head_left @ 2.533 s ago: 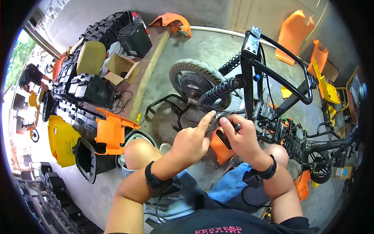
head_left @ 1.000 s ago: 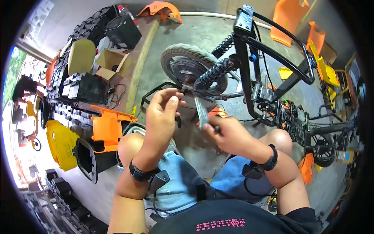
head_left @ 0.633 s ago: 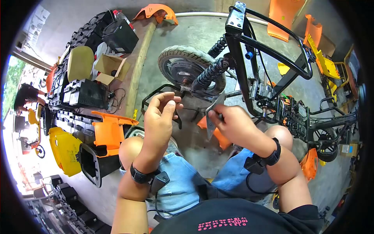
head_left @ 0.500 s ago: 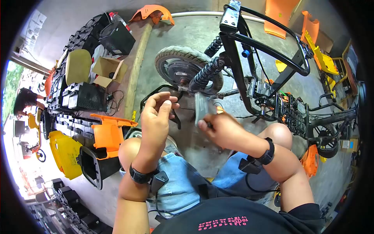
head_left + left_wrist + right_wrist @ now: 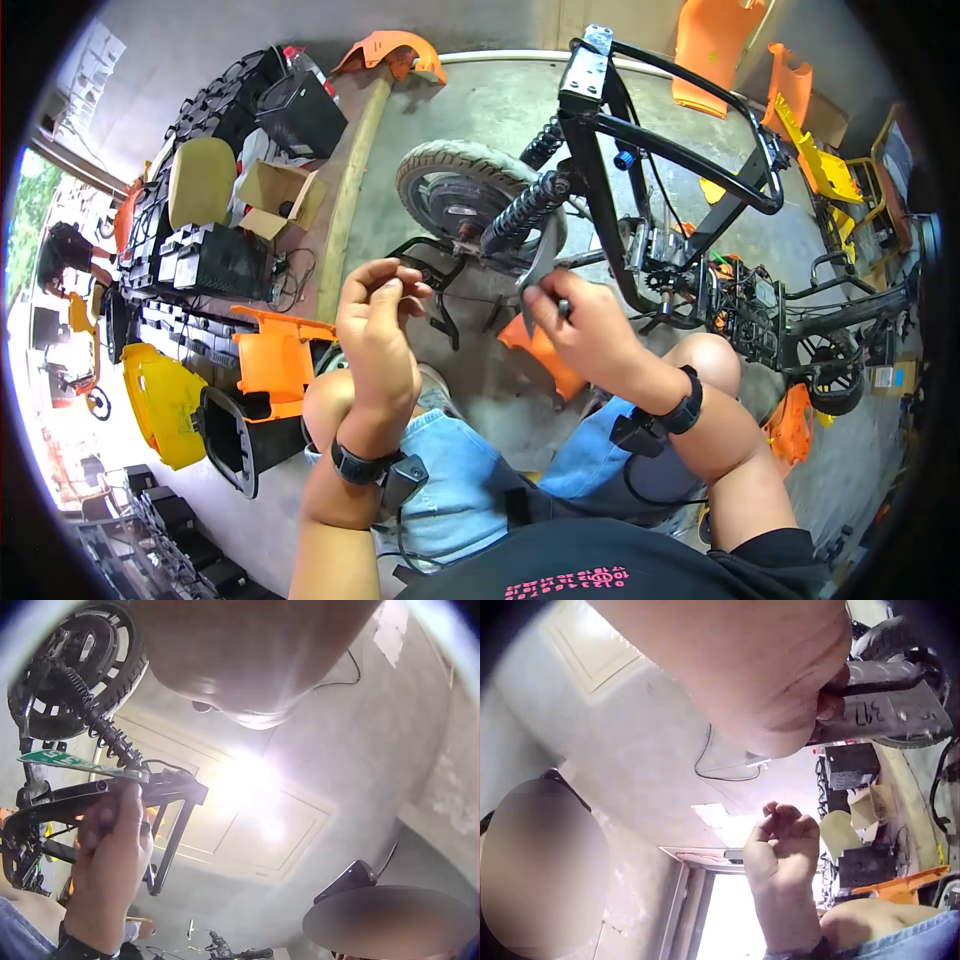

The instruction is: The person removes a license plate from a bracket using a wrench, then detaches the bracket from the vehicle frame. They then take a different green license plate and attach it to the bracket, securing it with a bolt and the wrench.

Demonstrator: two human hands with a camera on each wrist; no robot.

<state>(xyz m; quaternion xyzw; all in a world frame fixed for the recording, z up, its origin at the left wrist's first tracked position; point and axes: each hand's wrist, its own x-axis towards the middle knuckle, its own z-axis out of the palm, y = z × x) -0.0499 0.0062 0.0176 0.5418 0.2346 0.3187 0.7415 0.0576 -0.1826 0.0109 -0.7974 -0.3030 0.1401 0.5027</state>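
The right hand [image 5: 590, 325] pinches a thin flat plate [image 5: 543, 262] near its lower end, and the plate stands almost edge-on in the head view. A small dark piece, too small to identify, shows at the curled fingers of that hand. Green with white characters covers one face of the plate [image 5: 75, 763] in the left wrist view; dark marks show on its grey face [image 5: 885, 712] in the right wrist view. Raised to the left of it, the left hand [image 5: 378, 340] holds nothing, its fingers loosely bent and apart from the plate.
A black vehicle frame [image 5: 592, 160] with a rear wheel [image 5: 455, 200] stands ahead. Orange panels [image 5: 275, 362], a yellow part [image 5: 165, 405] and a black bin [image 5: 230, 440] lie at left. Black batteries [image 5: 215, 262] and a cardboard box [image 5: 262, 222] sit beyond. Another person is far left.
The left hand has come away from the plate and moved left. The right hand keeps its pinch; the plate has turned back and forth, from face-on half a second ago to nearly edge-on.
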